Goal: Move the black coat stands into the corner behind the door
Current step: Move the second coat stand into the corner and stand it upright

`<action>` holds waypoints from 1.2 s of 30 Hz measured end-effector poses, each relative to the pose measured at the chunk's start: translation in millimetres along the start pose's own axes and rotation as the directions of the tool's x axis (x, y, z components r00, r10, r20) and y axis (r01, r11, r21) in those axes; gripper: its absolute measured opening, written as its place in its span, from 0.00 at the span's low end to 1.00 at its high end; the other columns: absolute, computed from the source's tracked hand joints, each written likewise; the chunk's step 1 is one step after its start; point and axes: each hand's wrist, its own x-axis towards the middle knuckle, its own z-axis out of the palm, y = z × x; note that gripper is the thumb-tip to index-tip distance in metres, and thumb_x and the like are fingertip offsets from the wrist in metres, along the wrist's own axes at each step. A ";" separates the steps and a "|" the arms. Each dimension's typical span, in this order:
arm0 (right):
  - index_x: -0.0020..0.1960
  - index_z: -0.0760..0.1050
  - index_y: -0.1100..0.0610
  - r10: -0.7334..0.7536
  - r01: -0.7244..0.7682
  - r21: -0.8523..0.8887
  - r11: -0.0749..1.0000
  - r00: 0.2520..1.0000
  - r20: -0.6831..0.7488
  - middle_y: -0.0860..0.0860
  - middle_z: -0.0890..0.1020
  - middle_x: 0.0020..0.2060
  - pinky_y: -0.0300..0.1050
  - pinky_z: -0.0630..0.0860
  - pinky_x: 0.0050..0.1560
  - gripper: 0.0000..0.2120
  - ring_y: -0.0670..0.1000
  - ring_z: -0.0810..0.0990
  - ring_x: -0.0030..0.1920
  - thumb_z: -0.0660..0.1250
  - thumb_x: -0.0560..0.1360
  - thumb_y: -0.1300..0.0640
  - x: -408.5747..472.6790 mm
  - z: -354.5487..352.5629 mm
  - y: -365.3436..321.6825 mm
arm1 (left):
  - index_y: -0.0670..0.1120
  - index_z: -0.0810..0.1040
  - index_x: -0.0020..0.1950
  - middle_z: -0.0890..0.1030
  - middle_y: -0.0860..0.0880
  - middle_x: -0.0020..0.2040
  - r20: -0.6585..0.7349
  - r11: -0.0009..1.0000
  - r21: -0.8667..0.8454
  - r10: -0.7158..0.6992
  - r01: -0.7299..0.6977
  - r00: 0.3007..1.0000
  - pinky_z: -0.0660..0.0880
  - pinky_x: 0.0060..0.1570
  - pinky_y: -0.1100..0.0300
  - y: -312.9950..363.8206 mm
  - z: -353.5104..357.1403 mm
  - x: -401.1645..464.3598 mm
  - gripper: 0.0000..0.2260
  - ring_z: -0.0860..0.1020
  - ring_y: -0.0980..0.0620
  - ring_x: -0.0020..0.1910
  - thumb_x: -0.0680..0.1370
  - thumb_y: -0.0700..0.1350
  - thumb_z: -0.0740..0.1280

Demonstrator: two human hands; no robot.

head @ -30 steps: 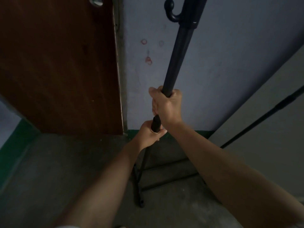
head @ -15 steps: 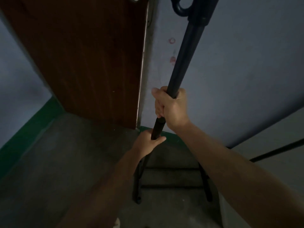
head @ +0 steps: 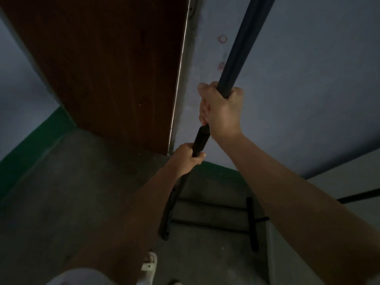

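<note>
By door (head: pixel 107 68): both hands grip coat stand (head: pixel 236 56), wall (head: pixel 308 79) behind.

txt: none legible | labels/brands/nos: none | wall (head: pixel 308 79): faint red marks, unreadable
</note>
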 end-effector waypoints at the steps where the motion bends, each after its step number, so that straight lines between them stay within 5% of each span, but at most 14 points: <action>1: 0.26 0.64 0.57 0.000 0.000 0.003 1.000 1.000 -0.012 0.47 0.67 0.18 0.37 0.64 0.20 0.22 0.46 0.65 0.17 0.63 0.76 0.68 7.0 -0.9 -0.3 | 0.48 0.74 0.42 0.79 0.43 0.39 0.006 1.000 0.001 0.008 -0.008 1.000 0.72 0.38 0.62 1.8 -2.4 6.1 0.05 0.79 0.48 0.37 0.77 0.46 0.65; 8: 0.26 0.64 0.56 -0.004 0.004 0.007 1.000 0.998 -0.063 0.48 0.66 0.19 0.37 0.64 0.21 0.22 0.46 0.65 0.18 0.64 0.76 0.68 47.5 0.6 14.3 | 0.44 0.74 0.42 0.79 0.38 0.41 0.034 1.000 0.011 0.019 -0.019 0.999 0.76 0.51 0.48 9.2 -22.3 51.0 0.06 0.80 0.39 0.44 0.78 0.43 0.65; 17: 0.29 0.64 0.55 0.006 -0.005 0.010 1.000 0.986 -0.165 0.47 0.66 0.18 0.37 0.62 0.21 0.19 0.47 0.64 0.17 0.65 0.75 0.67 95.6 -11.6 22.0 | 0.42 0.77 0.43 0.82 0.36 0.45 0.055 0.999 0.025 0.020 -0.022 0.998 0.76 0.56 0.43 18.2 -29.7 101.6 0.08 0.80 0.39 0.45 0.77 0.46 0.66; 25: 0.26 0.62 0.55 0.000 0.001 0.004 1.000 0.983 -0.185 0.48 0.65 0.18 0.37 0.61 0.21 0.22 0.47 0.63 0.17 0.65 0.74 0.68 119.4 -16.0 27.2 | 0.38 0.78 0.45 0.82 0.37 0.45 0.063 0.998 0.040 0.038 -0.040 0.997 0.75 0.56 0.47 21.3 -34.0 128.5 0.11 0.81 0.41 0.46 0.77 0.46 0.65; 36: 0.25 0.62 0.54 0.010 -0.008 0.010 1.000 0.973 -0.230 0.48 0.66 0.19 0.36 0.61 0.20 0.24 0.46 0.63 0.18 0.67 0.75 0.68 142.5 -23.3 34.3 | 0.46 0.77 0.40 0.82 0.46 0.41 0.070 0.997 0.030 0.067 -0.069 0.995 0.73 0.49 0.56 21.2 -36.5 154.5 0.08 0.81 0.49 0.43 0.77 0.47 0.66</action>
